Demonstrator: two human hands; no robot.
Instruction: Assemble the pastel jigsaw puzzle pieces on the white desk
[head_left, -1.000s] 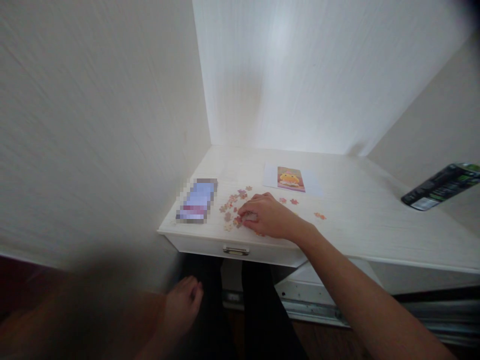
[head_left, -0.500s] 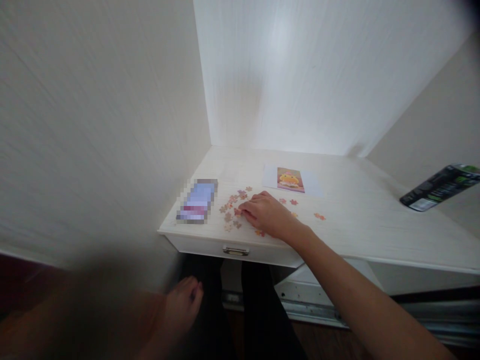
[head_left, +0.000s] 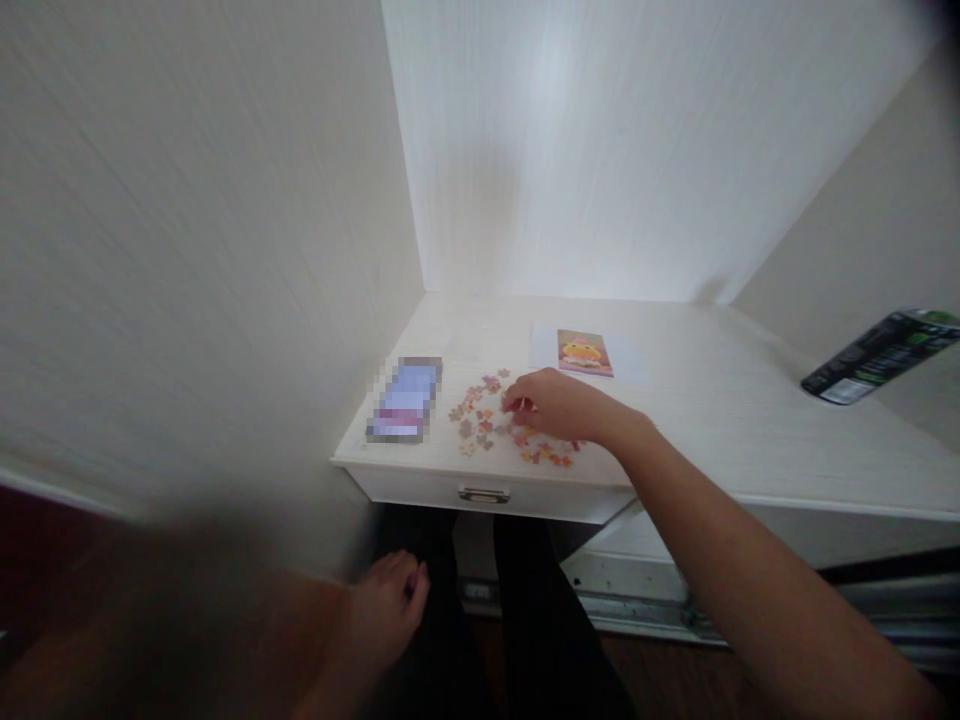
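As white desk (head_left: pixel 712 420) carries right hand (head_left: pixel 559 408), fingertips (head_left: pixel 511 402) bunch together; phone (head_left: pixel 405 400) well left of fingers; picture card (head_left: pixel 584 352) beyond them; loose puzzle pieces (head_left: pixel 476 425) just left and below; reddish piece (head_left: pixel 519 407) seemingly pinched at tips; best lift straight, pinch light, neighbours undisturbed; left hand out of view

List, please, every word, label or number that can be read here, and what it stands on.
No text can be read here.
On the dark package: a white label and green marks, too blurred to read.
On the picture card: a yellow figure, no legible words.
On the phone: screen pixelated.
On the puzzle pieces at the right hand: too small to tell.
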